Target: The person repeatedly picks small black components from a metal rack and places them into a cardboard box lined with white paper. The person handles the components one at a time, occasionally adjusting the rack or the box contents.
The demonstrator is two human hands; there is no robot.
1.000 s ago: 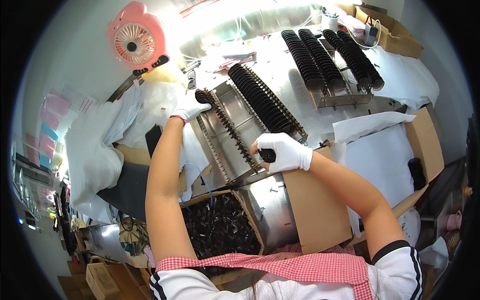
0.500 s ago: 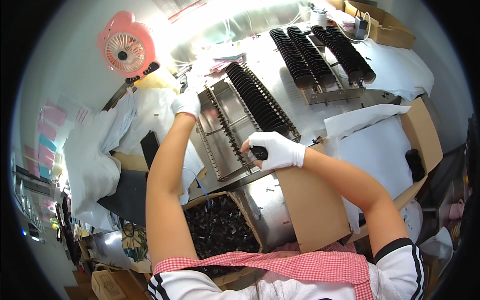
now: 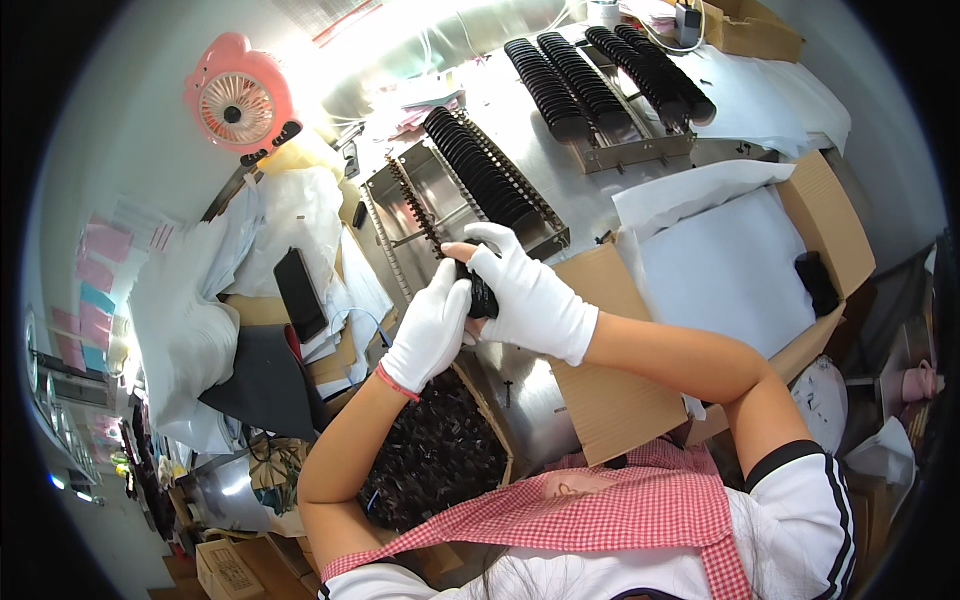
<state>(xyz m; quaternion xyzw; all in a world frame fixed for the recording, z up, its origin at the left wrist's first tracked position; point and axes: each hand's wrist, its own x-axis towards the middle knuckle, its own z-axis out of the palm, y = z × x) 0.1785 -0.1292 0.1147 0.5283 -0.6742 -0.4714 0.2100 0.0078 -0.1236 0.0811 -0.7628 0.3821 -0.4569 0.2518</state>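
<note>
In front of my chest, both gloved hands meet over the near end of a metal rack. My right hand [image 3: 535, 297] is closed on a dark black bundle [image 3: 482, 291], a short stack of thin pieces by its look. Pressed against the bundle's left side is my left hand [image 3: 430, 325], its fingers closed together; its thumb and part of the bundle are hidden. The metal rack [image 3: 375, 222] lies just beyond, with a long row of black round discs [image 3: 480, 170] standing in its right side and a toothed bar [image 3: 412, 203] along its left.
A carton lined with white sheet [image 3: 720, 265] stands at the right, a black bundle [image 3: 817, 283] inside. Below my left wrist is a box of small black parts [image 3: 430, 455]. More filled racks [image 3: 640, 155] stand far right; a phone [image 3: 300, 293] and pink fan [image 3: 240, 105] are left.
My left hand has come back from the rack's far left end and joined my right hand at the black bundle. The right hand has shifted slightly left. The whole view has tilted a little.
</note>
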